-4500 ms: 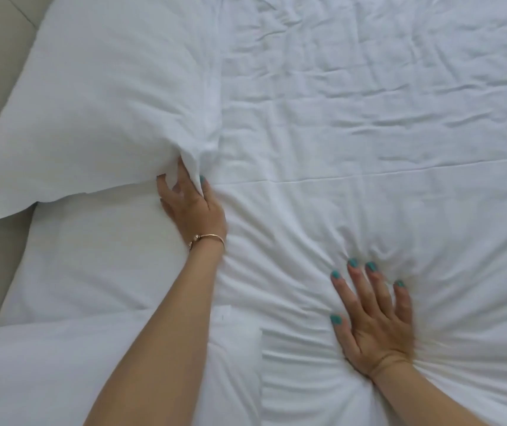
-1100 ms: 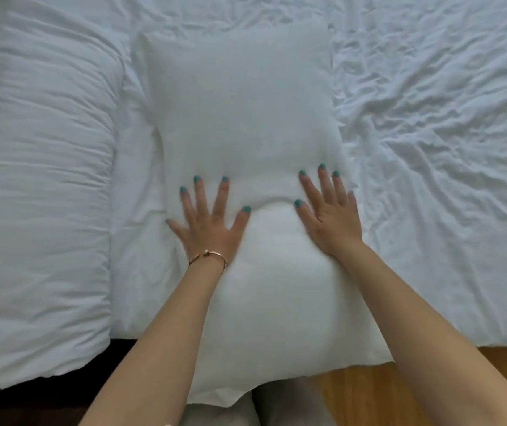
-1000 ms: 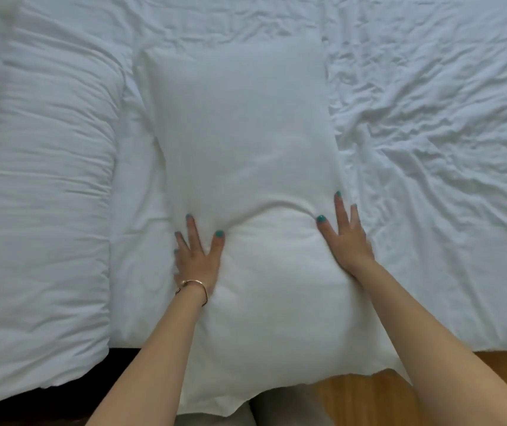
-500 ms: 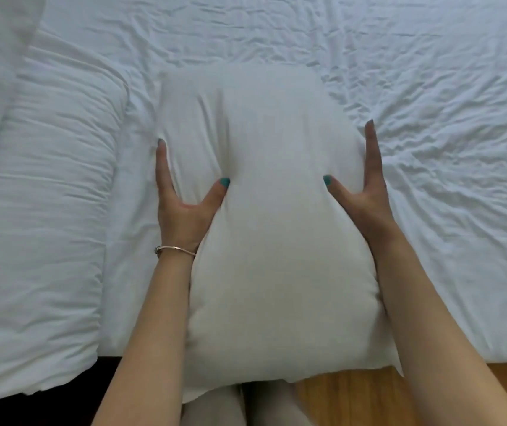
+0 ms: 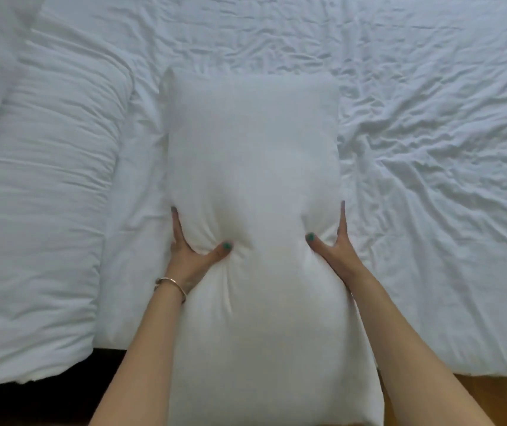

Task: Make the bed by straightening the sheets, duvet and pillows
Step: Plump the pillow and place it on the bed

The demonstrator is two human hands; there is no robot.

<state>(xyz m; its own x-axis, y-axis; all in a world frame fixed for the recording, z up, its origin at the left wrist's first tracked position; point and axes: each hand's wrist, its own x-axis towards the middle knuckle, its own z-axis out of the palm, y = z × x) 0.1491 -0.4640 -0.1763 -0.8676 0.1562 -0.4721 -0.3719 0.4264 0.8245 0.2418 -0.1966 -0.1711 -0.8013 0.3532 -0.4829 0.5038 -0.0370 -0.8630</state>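
Folded white quilted duvet at left. Left hand and right hand both grasping plump white rectangular pillow by its sides, thumbs pressed in; creased white bed sheet at right.

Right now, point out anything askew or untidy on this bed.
The pillow lies lengthwise, its near end overhanging the bed edge, pinched between the left hand and right hand. The sheet to its right is heavily creased.
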